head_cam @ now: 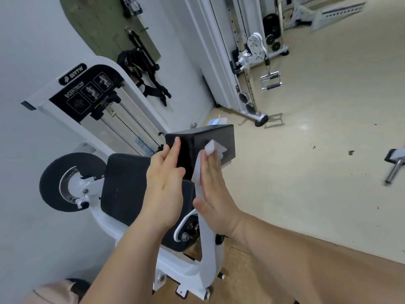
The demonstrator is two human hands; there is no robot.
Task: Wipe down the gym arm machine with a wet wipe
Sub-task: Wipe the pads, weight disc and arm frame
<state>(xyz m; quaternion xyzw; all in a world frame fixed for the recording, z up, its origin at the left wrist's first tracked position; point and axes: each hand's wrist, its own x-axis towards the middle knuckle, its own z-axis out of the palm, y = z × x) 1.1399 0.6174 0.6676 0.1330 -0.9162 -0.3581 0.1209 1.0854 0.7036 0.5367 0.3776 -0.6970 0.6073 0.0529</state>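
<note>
The white bicep/tricep machine [92,119] stands against the wall, with a black arm pad [210,137] raised in the middle of the view. My left hand [168,183] lies flat with straight fingers against the pad's left face. My right hand [212,187] presses a white wet wipe [198,170] flat against the pad's right face, fingers straight. The wipe's top corner sticks out above my fingertips. A black seat pad [122,185] sits below the hands.
A round black roller pad [54,181] sits at the left of the machine. A white cable machine [247,62] with a hanging handle [270,81] stands behind. A wipe packet [215,121] lies on the beige floor. A metal bar end [394,167] pokes in at the right.
</note>
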